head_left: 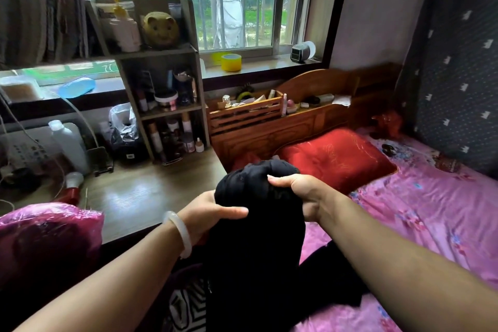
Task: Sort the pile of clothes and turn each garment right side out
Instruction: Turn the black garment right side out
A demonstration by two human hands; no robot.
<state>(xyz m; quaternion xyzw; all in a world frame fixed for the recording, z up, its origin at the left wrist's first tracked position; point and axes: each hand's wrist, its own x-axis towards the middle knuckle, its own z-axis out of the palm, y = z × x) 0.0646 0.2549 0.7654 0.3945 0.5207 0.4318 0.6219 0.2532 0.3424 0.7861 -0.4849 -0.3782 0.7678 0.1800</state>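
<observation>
Head view: black garment between hands

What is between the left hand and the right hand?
In the head view, only the black garment lies between the left hand and the right hand; both grip its bunched top, one on each side.

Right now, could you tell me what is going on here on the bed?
A person is working on a black garment, holding it up in front of them over a bed with a pink floral sheet. The left hand has a grip on its left side, thumb across the fabric, and the right hand clutches its bunched top. The rest of the garment hangs down between the forearms. A red pillow lies beyond, by the wooden headboard. Whether the garment is inside out cannot be told.
</observation>
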